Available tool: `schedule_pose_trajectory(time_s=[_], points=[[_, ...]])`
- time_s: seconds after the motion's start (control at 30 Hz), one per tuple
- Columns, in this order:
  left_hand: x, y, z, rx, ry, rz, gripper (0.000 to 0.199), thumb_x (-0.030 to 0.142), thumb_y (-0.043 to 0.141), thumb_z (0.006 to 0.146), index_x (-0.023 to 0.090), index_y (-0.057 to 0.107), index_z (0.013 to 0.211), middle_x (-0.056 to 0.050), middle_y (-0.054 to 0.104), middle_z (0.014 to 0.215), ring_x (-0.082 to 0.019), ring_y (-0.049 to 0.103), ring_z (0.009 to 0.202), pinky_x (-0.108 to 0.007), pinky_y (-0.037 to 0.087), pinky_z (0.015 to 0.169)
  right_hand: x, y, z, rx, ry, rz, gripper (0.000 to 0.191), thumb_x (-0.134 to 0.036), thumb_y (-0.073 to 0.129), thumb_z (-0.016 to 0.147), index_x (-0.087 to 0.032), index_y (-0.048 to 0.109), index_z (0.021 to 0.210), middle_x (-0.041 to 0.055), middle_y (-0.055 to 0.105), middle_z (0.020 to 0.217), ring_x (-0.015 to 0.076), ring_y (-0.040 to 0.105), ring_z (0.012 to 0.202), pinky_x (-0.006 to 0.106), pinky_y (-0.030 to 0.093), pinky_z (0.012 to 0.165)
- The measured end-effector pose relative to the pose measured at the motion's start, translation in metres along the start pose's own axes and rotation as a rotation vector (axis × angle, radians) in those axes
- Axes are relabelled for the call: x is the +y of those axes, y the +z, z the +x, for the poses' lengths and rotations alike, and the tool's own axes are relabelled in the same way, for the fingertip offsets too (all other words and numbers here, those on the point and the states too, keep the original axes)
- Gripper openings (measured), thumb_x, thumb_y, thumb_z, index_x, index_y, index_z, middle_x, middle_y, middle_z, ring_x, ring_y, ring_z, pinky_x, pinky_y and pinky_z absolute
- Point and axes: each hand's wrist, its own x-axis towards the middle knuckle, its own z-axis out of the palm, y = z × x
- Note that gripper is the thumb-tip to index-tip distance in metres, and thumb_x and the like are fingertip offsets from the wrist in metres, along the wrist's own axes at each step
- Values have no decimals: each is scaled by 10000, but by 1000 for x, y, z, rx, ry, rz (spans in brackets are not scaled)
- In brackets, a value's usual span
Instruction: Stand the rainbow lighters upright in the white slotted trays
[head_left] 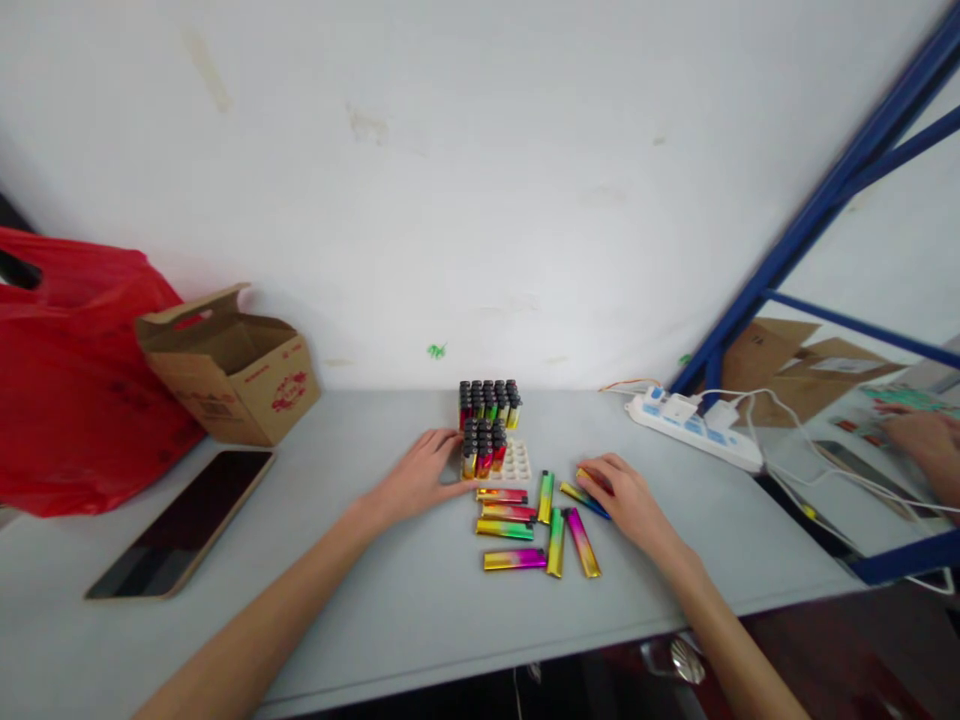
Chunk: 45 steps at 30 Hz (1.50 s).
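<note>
My left hand [420,474] is at the left side of a white plastic lighter tray [517,462], its thumb along the front corner and its fingers at the left edge, holding it. Lighters with black tops stand upright in the tray, in a back group [490,402] and a front-left group [484,447]; empty holes show at the front right. My right hand [621,492] is closed, with the yellow end of a lighter [582,474] at its fingertips. Just beneath lies a yellow-blue lighter [586,501]. Several loose lighters, including a yellow-purple one [514,560] and a purple-yellow one [583,545], lie in front of the tray.
At left are a red plastic bag [82,380], an open cardboard box [240,385] and a dark-screened tablet [184,525]. A white power strip [694,432] with plugs and cables lies at right, beside a blue metal frame [795,215]. Behind the table rises a white wall.
</note>
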Motion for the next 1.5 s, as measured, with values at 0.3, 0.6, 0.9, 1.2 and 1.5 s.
schedule_pose_trajectory(time_s=[0.3, 0.6, 0.9, 1.2, 1.5], points=[[2, -3, 0, 2, -8, 8, 707, 755, 693, 910, 220, 649, 1370, -141, 661, 1400, -343, 634, 1293, -524, 524, 1147, -38, -7, 54, 86, 216, 585, 570, -621, 853, 779, -224, 760, 1177, 74, 745, 1058, 116, 523, 538, 272, 372, 425], [4, -4, 0, -21, -29, 23, 760, 788, 666, 908, 190, 637, 1377, -170, 649, 1410, -351, 627, 1310, -528, 520, 1162, -44, 23, 91, 35, 257, 913, 549, -626, 911, 689, -221, 605, 896, 77, 796, 965, 193, 664, 814, 275, 442, 643], [6, -7, 1, -59, -39, 39, 752, 783, 652, 920, 186, 630, 1376, -163, 628, 1440, -351, 606, 1342, -514, 493, 1193, -52, 39, 79, -79, 202, 906, 632, -845, 663, 834, -221, 620, 921, -38, 575, 665, 138, 525, 594, 271, 432, 583], [4, -6, 2, -41, -18, 45, 724, 762, 666, 923, 191, 642, 1367, -154, 647, 1414, -354, 622, 1311, -525, 516, 1168, -65, 51, 77, -118, 466, 972, 692, -857, 523, 854, -240, 383, 575, -99, 241, 499, 58, 179, 430, 213, 141, 415], [2, -6, 1, -36, -12, 31, 705, 750, 667, 929, 197, 645, 1366, -151, 651, 1408, -359, 619, 1321, -533, 518, 1166, -67, 61, 73, -61, 487, 890, 569, -690, 429, 923, -258, 363, 559, -84, 243, 473, 73, 183, 402, 233, 153, 402]])
